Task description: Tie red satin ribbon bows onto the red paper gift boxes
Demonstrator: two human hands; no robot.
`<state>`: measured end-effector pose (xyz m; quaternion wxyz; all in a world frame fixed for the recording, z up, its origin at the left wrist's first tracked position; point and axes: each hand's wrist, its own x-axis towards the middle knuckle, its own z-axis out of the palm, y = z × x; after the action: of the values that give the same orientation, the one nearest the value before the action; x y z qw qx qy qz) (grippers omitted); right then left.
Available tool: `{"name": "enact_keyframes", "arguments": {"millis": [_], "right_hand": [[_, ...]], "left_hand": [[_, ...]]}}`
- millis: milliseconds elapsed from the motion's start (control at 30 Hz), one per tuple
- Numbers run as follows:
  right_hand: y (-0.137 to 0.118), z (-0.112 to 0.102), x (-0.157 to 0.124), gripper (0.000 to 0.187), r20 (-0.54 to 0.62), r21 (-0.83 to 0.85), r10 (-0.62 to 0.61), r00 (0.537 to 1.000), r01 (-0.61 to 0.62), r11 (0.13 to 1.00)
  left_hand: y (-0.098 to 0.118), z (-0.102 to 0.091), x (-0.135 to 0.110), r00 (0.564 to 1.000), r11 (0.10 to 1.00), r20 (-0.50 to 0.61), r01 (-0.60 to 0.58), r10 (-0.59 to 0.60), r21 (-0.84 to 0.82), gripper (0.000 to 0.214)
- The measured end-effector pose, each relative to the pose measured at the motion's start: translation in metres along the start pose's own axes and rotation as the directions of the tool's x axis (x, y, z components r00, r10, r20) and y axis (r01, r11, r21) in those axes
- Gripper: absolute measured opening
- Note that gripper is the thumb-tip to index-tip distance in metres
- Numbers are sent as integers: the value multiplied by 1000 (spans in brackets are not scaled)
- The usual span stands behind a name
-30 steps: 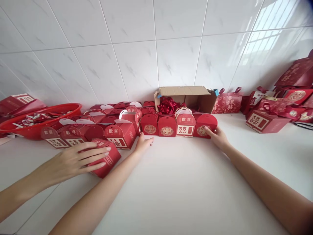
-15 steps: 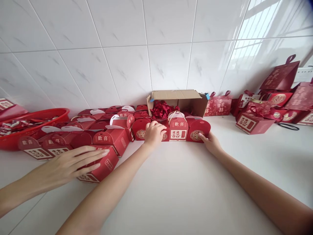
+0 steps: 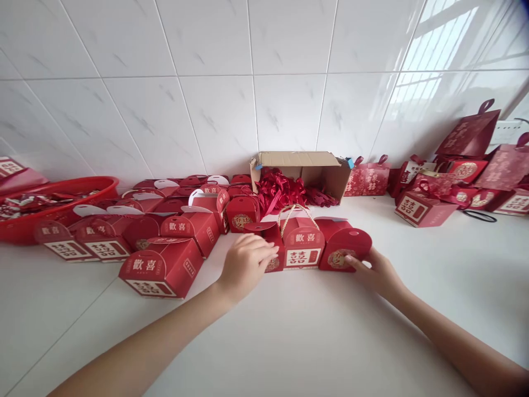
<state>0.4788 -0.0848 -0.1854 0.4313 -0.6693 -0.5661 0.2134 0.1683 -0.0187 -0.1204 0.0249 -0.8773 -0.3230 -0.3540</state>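
Note:
Between my hands, three red gift boxes with rounded tops stand side by side on the white counter. My left hand (image 3: 250, 267) has its fingers curled against the left gift box (image 3: 270, 236), covering part of its front. The middle gift box (image 3: 303, 242) has a twisted cream cord handle and a pale label with red characters. At the right end, my right hand (image 3: 378, 273) grips the right gift box (image 3: 345, 245), thumb on its front by the gold emblem, other fingers mostly hidden behind the side. Behind them lies an open cardboard box (image 3: 300, 160) with dark red ribbons (image 3: 276, 190).
More red boxes crowd the left, the nearest being a closed gift box (image 3: 161, 270). A red basin (image 3: 103, 190) of small wrapped items sits far left. Triangular and square gift boxes (image 3: 425, 207) pile up at the right, beside a black loop (image 3: 479, 216). A tiled wall (image 3: 215, 121) rises behind.
Both my hands have drawn the three boxes toward me, away from the cardboard box, uncovering its ribbons. Another person's hand, earlier on the nearest left box, has gone from view.

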Motion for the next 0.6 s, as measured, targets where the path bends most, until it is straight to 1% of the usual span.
{"name": "enact_keyframes", "arguments": {"millis": [67, 167, 233, 267, 333, 367, 433, 467, 533, 600], "right_hand": [[-16, 10, -5, 47, 74, 20, -71, 995, 69, 997], [-40, 35, 2, 58, 161, 92, -175, 971, 162, 983], [-51, 51, 13, 62, 169, 121, -190, 967, 171, 978], [-55, 58, 19, 63, 157, 125, -182, 971, 163, 979], [-58, 69, 28, 66, 132, 125, -165, 977, 148, 981], [-58, 72, 31, 67, 126, 124, -157, 980, 141, 982], [-56, 75, 34, 66, 130, 127, -149, 980, 132, 983], [-55, 75, 34, 64, 134, 124, -144, 981, 127, 984], [-52, 74, 31, 54, 135, 103, -127, 983, 113, 988], [-49, 69, 26, 45, 126, 81, -105, 987, 95, 992]], "left_hand": [[-13, -15, -10, 1000, 995, -17, 16, -14, 96, 15], [-45, -29, -15, 990, 967, -62, 139, -129, 214, 20], [-60, -31, -14, 977, 949, -112, 203, -181, 241, 22], [-64, -31, -13, 972, 943, -140, 221, -190, 248, 24], [-63, -28, -10, 972, 943, -161, 209, -170, 260, 31], [-60, -25, -8, 979, 948, -145, 180, -145, 263, 37], [-50, -18, -2, 993, 966, -68, 110, -96, 233, 46], [-46, -14, 1, 996, 975, -26, 86, -82, 205, 47], [-41, -5, 10, 996, 986, 16, 81, -84, 149, 41], [-40, 2, 17, 995, 989, 10, 93, -95, 115, 32]]}}
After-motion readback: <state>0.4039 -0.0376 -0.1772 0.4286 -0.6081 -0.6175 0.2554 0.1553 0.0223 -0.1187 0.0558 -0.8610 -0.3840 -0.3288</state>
